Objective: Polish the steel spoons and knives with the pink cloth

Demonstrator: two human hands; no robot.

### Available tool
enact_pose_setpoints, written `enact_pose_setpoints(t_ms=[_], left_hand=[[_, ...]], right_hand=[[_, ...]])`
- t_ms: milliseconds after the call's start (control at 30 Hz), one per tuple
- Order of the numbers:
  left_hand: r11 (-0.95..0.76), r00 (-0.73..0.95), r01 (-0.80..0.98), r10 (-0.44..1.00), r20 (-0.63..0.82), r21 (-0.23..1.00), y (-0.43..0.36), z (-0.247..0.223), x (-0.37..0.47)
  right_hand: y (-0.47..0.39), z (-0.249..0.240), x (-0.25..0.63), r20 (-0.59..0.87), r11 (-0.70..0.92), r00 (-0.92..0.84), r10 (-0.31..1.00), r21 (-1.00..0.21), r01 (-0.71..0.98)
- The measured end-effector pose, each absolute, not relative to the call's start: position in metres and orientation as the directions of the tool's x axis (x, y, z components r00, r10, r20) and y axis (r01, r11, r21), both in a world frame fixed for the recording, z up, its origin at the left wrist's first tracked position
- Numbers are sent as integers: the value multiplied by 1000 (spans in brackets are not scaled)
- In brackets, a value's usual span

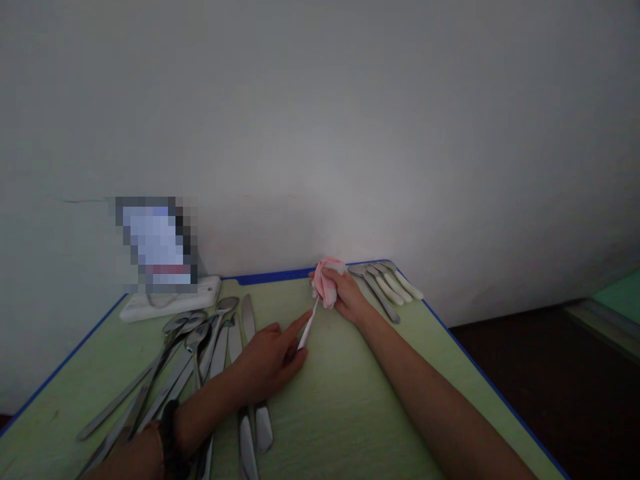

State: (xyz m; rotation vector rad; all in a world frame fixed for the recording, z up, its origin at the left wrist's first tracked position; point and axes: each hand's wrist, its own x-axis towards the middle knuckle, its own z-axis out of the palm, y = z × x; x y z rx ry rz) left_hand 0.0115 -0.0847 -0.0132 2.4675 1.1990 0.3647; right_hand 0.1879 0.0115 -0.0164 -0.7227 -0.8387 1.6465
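My left hand (pixel 273 353) grips a piece of cutlery by its slim white handle (pixel 307 330), thumb on the near end and a finger stretched along it. The far end of this cutlery is hidden in a crumpled pink and white cloth (pixel 327 283), so its kind cannot be told. My right hand (pixel 347 293) is closed on the cloth, which wraps that end. Just right of my right hand lie several white-handled pieces of cutlery (pixel 393 287) and a metal-handled spoon (pixel 377 297). Under and beside my left forearm is a loose pile of metal spoons and knives (pixel 200 340).
A phone with a blurred-out screen (pixel 155 243) leans upright on a white box-like stand (pixel 173 300) at the back left. The green table (pixel 345 413) has a blue edge and stands against a grey wall (pixel 320 133). Dark floor shows on the right.
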Motion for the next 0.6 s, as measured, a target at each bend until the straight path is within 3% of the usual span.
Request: enact_pose_setpoints(t_ms=[600], left_hand=[[-591,617,682,781,96,431,-84,-15,11]], right_hand=[[9,-15,187,-14,-142,-245,969,-846,-514]])
